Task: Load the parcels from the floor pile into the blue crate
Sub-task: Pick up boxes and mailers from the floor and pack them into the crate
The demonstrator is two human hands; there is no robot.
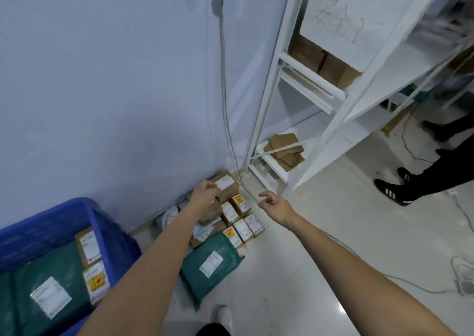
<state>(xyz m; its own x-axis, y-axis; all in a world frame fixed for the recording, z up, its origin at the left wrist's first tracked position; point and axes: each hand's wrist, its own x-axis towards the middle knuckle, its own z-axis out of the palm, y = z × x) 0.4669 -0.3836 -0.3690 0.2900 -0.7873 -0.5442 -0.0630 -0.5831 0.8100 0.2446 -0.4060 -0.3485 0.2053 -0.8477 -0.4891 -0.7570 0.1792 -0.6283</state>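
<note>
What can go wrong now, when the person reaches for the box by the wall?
1. The left hand touches only the edge of the top cardboard box; it might slip, while the right hand is apart from it.
2. Lifting it may topple the small boxes packed beside it.
3. The cable hanging beside the box could snag.

wall [102,79]: pale blue, beyond fingertips | floor [320,246]: glossy white | shelving [320,92]: white metal, right of fingers

Single head-worn wide-angle view, standing height, pitched forward and down toward floor [295,271] by wall corner; both forearms reach in from bottom edge; strong lens curvature bends shelving [302,84] at right
</note>
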